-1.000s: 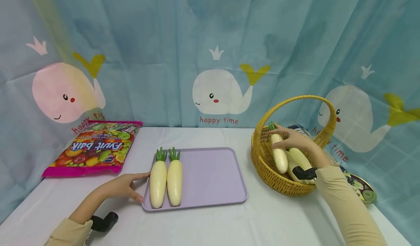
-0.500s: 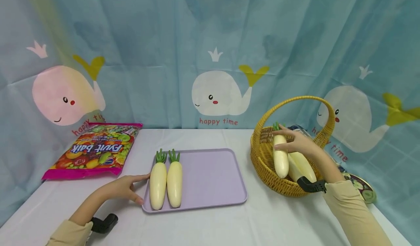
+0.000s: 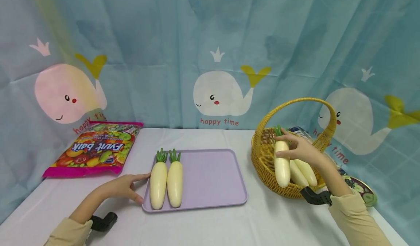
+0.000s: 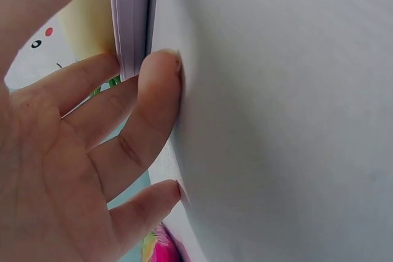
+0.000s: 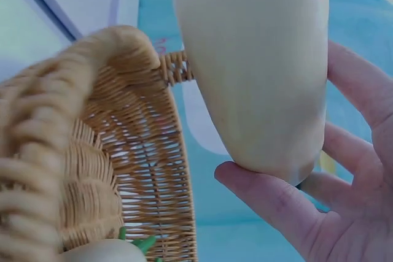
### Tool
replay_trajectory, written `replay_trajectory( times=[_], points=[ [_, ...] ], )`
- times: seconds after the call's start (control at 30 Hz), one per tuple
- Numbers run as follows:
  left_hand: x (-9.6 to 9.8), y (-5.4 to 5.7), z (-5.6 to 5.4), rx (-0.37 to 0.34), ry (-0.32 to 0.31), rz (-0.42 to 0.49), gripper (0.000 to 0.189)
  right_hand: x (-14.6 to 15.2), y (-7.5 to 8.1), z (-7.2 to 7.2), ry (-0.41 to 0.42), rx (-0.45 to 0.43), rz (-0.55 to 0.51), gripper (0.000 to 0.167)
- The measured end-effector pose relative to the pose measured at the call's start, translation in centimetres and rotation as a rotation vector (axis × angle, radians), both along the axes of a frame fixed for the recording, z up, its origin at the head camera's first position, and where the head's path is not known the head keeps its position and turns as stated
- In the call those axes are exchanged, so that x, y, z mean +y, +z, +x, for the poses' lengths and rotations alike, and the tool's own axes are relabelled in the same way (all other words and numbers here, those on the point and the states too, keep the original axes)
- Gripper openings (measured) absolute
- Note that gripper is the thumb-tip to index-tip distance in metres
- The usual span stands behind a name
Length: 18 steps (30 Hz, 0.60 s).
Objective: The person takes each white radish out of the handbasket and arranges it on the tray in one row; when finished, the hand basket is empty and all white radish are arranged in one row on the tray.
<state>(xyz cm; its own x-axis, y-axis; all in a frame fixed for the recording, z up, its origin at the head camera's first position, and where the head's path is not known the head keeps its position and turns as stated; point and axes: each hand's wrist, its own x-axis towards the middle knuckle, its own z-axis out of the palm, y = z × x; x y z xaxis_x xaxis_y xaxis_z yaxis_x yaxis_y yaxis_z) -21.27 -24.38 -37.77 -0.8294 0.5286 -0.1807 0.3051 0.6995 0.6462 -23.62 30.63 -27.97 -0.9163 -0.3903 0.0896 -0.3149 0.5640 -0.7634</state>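
Observation:
My right hand [image 3: 303,151] pinches a white radish [image 3: 282,171] with green leaves between thumb and fingers, over the basket's near left side. The radish's pale body [image 5: 255,72] fills the upper right wrist view, above the thumb. Below it, the yellow wicker basket [image 3: 257,162] holds two more radishes [image 3: 306,173], partly hidden by the hand. My left hand [image 3: 121,187] rests at the left edge of a lilac tray [image 3: 213,176], fingers spread and touching its rim. Two radishes [image 3: 158,186] lie side by side on the tray's left part, leaves pointing away.
A colourful candy bag [image 3: 95,147] with pink edges lies at the back left. Beyond the basket, on the right, are a dark blue package [image 3: 300,132] and a round, fruit-printed item [image 3: 362,191]. A whale-printed curtain [image 3: 164,74] hangs behind the white tabletop.
My right hand has drawn the radish up and toward me, off the other radishes in the basket, which show more now. The left hand and the tray stay in place.

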Motion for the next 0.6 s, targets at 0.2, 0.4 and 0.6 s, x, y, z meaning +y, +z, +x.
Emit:
replay_trajectory(
  times=[0.2, 0.4, 0.6],
  points=[
    [0.3, 0.2, -0.1, -0.008, 0.022, -0.004, 0.086, 0.3, -1.0, 1.6, -0.029, 0.019, -0.027, 0.053],
    [0.3, 0.3, 0.1, 0.001, -0.006, 0.014, 0.086, -0.2, -1.3, 3.3, 0.001, -0.022, -0.111, 0.049],
    [0.2, 0.1, 0.4, 0.000, 0.003, 0.024, 0.086, -1.4, -1.7, 4.2, 0.094, -0.023, -0.153, 0.046]
  ],
)
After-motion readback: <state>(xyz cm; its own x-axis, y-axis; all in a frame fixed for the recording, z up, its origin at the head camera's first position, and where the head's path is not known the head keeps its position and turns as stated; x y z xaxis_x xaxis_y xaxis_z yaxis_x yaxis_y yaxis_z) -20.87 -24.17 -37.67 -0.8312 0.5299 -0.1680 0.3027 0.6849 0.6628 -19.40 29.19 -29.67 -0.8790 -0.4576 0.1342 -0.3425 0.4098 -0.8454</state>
